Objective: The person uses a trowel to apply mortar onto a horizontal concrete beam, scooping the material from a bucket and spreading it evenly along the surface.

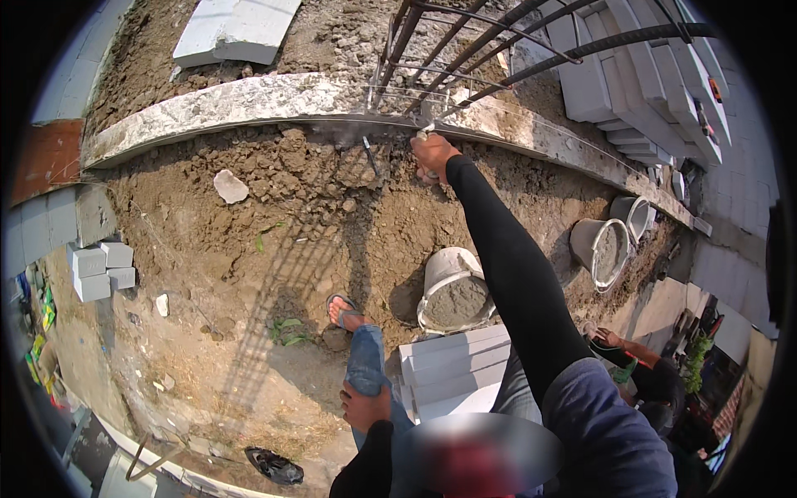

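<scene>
My right hand [433, 156] reaches far forward to the long concrete beam [274, 98], its fingers closed round a small hand tool with a pale end [426, 129]. The tool's exact kind is too small to tell. Just beyond that hand, a cage of steel reinforcing bars [490, 37] rises from the beam. On the soil left of the hand lies a thin dark rod with a pale tip [370, 156]. My left hand [365, 405] rests on my bent left knee, fingers spread over the jeans, holding nothing.
A bucket of wet mortar [457, 295] stands below my right arm; two more buckets [599, 249] are at right. Pale blocks [452, 365] lie beneath me, others [101, 270] at left. A block stack [639, 83] stands far right. Another person [652, 373] is at lower right.
</scene>
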A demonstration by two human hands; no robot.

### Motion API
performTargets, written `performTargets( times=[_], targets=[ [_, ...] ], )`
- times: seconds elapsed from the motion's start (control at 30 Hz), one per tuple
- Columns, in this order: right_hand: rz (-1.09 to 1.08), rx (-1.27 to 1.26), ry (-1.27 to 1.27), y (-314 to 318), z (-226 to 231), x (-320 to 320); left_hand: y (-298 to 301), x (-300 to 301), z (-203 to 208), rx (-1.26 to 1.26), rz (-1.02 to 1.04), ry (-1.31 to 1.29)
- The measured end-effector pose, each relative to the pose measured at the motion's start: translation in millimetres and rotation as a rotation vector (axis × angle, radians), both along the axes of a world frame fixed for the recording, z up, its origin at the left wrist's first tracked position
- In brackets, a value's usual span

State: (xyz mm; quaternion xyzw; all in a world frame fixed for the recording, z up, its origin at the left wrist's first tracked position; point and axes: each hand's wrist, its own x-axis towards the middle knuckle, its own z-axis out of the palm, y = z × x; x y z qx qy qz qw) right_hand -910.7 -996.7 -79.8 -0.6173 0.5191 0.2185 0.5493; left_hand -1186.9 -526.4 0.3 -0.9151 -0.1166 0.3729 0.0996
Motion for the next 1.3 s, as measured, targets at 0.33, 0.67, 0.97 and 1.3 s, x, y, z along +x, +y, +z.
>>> performTargets(
  times=[0.33, 0.67, 0.97, 1.3],
  targets=[
    [-0.006, -0.117, -0.091, 14, -1, -241, -24, 4, 1, 0.076, -0.053, 0.038],
    [-0.123, -0.143, -0.382, -59, -53, -129, -37, -11, -3, 0.115, -0.141, 0.028],
    [0.569, -0.217, -0.165, -160, -35, -188, -42, -10, 0, 0.114, -0.159, -0.005],
    [0.270, -0.598, -0.466, 86, -21, -127, -31, -4, 1, 0.134, -0.097, -0.001]
  ],
)
